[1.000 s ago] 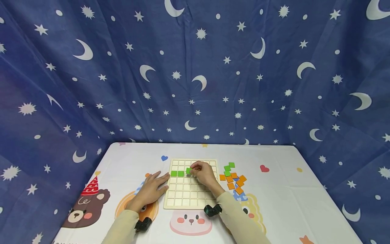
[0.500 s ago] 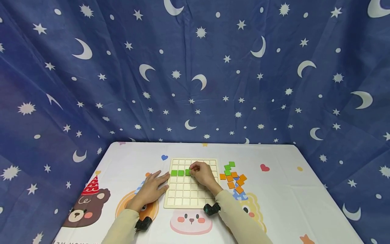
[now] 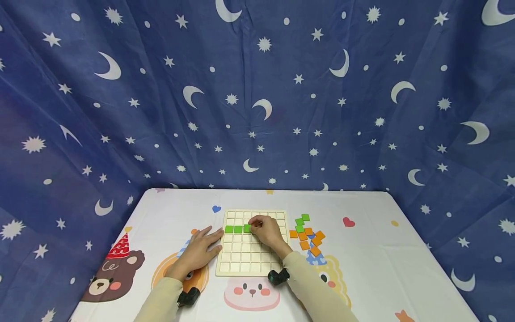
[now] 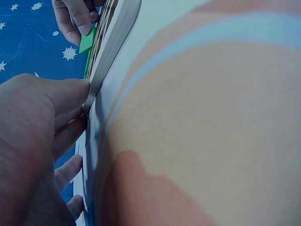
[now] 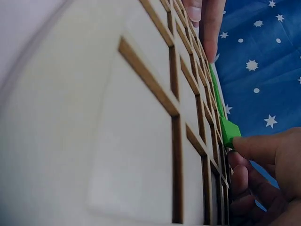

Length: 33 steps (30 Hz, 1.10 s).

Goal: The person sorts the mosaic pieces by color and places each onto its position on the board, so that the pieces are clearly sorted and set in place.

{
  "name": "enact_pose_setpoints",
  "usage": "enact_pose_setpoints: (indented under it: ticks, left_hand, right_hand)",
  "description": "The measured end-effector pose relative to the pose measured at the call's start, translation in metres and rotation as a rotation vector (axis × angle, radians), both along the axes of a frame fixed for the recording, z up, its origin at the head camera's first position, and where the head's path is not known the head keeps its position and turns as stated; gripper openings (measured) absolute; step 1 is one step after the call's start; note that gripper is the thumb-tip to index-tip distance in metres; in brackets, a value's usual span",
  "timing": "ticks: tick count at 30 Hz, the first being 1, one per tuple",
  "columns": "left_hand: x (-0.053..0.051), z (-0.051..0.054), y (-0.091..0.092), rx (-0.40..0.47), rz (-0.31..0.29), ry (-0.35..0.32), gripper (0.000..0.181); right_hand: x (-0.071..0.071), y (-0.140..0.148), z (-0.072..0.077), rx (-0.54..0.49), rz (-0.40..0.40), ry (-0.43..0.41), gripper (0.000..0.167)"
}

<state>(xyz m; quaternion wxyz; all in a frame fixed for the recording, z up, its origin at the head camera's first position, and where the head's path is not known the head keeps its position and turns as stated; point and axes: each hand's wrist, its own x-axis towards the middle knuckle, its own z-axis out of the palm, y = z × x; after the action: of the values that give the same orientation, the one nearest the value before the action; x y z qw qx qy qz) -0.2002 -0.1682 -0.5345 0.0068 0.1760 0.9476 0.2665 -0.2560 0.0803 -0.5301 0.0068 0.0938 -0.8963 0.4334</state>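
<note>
Your right hand (image 3: 266, 230) is pinching 1 flat green square tile (image 3: 247, 228), fingers closed on its right edge. So it is lying left of these fingers, tilting over the pale wooden grid board (image 3: 246, 267), beside 2 seated green tiles (image 3: 238, 229); no long axis is showing. Your left hand (image 3: 200, 248), farther, is touching the board's left edge, fingers spread, holding nothing. On the worktop (image 3: 354, 264), 3 loose green tiles (image 3: 299, 222) and 7 orange square tiles (image 3: 304, 245) are lying.
</note>
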Motion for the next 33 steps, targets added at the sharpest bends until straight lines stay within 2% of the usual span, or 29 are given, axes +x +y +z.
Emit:
enact_pose_setpoints:
  ticks: [16, 20, 28, 33]
  left_hand:
    - [-0.001, 0.0, 0.0, 0.001, -0.001, -0.001, 0.049]
    - [-0.001, -0.001, 0.0, -0.003, -0.001, -0.001, 0.05]
    - [0.001, -0.002, -0.001, 0.003, 0.004, 0.01, 0.05]
    - [0.001, -0.001, -0.001, 0.009, 0.005, 0.013, 0.05]
  right_hand:
    - [0.001, 0.0, 0.0, 0.059, 0.011, 0.003, 0.009]
    - [0.001, 0.001, 0.001, 0.024, 0.024, -0.022, 0.01]
    - [0.005, 0.005, 0.008, -0.143, 0.079, -0.104, 0.016]
    - [0.011, 0.007, 0.023, -0.158, 0.08, -0.075, 0.018]
